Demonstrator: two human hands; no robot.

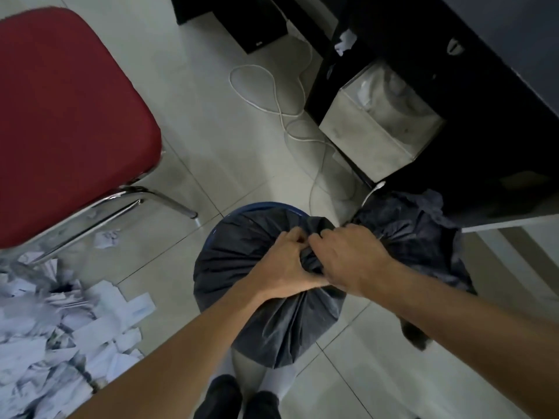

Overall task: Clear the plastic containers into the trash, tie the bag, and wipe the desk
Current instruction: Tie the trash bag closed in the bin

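A black trash bag [242, 252] fills a blue bin [260, 205] on the tiled floor below me. Its mouth is gathered into a bunch at the top. My left hand [284, 267] and my right hand [351, 255] are both closed on that gathered neck, side by side and touching. No plastic containers are visible; the bag hides its contents. The desk [499, 55] is a dark mass at the upper right, seen only from its side and edge.
A red-seated chair [66, 116] with chrome legs stands to the left. Scattered white papers [60, 328] cover the floor at lower left. A second dark bag [423, 237] lies right of the bin. A grey box [378, 134] and white cables [287, 116] sit under the desk.
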